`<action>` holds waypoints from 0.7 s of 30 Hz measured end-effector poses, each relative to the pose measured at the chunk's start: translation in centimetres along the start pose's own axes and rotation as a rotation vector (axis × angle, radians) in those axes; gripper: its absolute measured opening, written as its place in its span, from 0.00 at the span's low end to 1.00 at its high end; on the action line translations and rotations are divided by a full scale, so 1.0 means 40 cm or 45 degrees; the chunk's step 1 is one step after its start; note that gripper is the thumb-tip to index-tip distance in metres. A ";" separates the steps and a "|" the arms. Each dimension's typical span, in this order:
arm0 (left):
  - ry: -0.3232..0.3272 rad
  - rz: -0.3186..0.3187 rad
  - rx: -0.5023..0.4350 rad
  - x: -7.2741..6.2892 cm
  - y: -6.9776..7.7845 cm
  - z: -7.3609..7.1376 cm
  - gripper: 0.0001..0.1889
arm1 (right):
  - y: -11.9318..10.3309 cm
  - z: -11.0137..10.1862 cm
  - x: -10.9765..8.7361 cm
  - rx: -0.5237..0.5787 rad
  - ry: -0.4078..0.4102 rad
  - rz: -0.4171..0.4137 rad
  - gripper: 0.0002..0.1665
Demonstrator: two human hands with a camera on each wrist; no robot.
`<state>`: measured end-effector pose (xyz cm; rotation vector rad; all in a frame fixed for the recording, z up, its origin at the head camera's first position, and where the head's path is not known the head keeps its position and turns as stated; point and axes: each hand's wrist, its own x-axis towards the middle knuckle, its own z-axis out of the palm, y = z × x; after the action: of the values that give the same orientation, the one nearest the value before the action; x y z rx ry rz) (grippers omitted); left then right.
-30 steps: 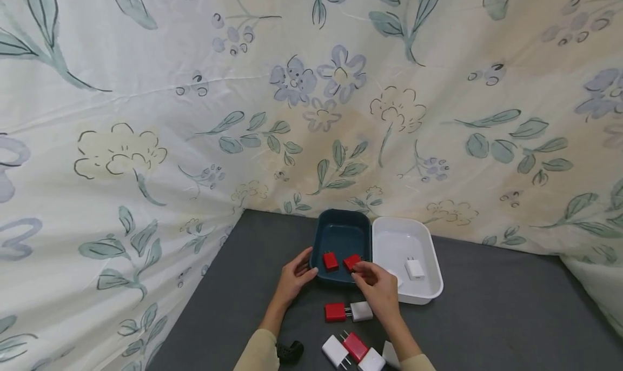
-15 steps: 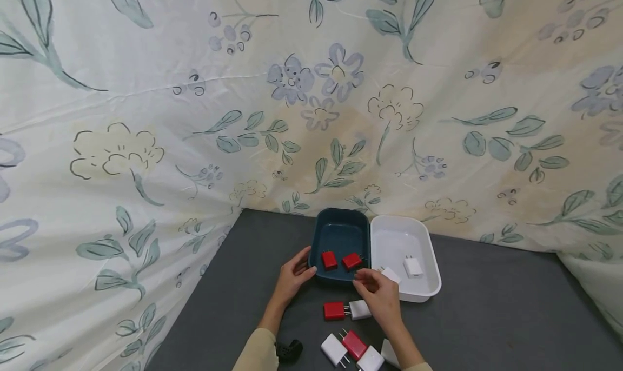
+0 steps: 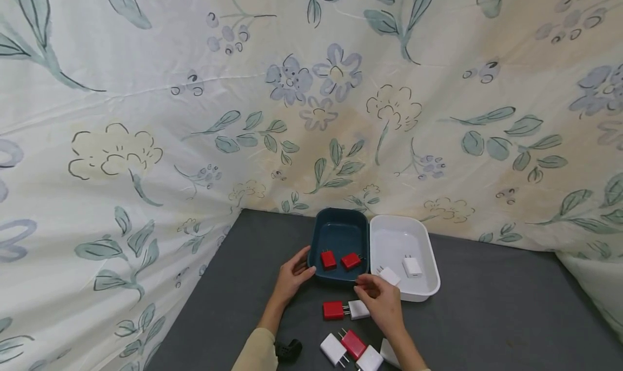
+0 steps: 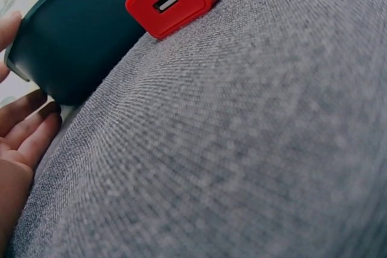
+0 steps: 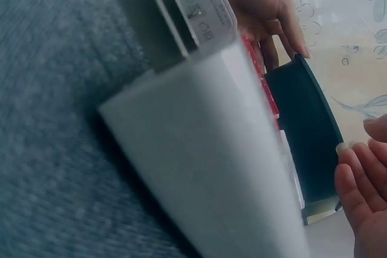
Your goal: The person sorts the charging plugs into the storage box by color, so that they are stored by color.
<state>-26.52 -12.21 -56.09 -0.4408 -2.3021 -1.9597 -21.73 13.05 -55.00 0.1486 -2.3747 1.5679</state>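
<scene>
My left hand [image 3: 291, 277] grips the near left corner of a dark teal bin [image 3: 340, 219], thumb at the front and fingers along the side. Inside that bin lie two red plug adapters, one on the left [image 3: 328, 259] and one on the right [image 3: 350, 261]. At the bin's front right corner, my right hand [image 3: 383, 300] has its fingers loosely bent, with nothing seen between them. In the right wrist view its fingertips [image 5: 343, 148] are at the rim, thumb apart. A red adapter [image 3: 333, 310] and a white adapter [image 3: 358, 309] lie prong to prong just in front.
A white bin [image 3: 434, 252] stands against the teal one, with a white adapter [image 3: 411, 266] and another white adapter [image 3: 389, 275] inside. Closer to me lie white [image 3: 333, 349], red [image 3: 353, 344] and more white adapters [image 3: 370, 358], beside a black object [image 3: 289, 351]. A patterned cloth hangs behind.
My right hand has drawn back from the right red adapter to the teal bin's front corner, leaving that adapter in the bin. My left hand stays at its corner.
</scene>
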 end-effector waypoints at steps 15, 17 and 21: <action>0.004 -0.005 -0.009 0.001 -0.001 0.000 0.31 | 0.023 0.003 -0.013 -0.004 -0.045 0.070 0.15; 0.005 -0.002 -0.008 0.001 -0.002 0.000 0.32 | 0.028 0.003 -0.014 0.003 -0.059 0.081 0.16; 0.000 -0.007 -0.017 0.001 -0.007 0.000 0.32 | 0.037 0.000 -0.018 0.005 -0.089 0.089 0.17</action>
<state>-26.64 -12.23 -56.33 -0.4361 -2.2940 -1.9787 -21.42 13.58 -56.51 0.1246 -2.4548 1.6243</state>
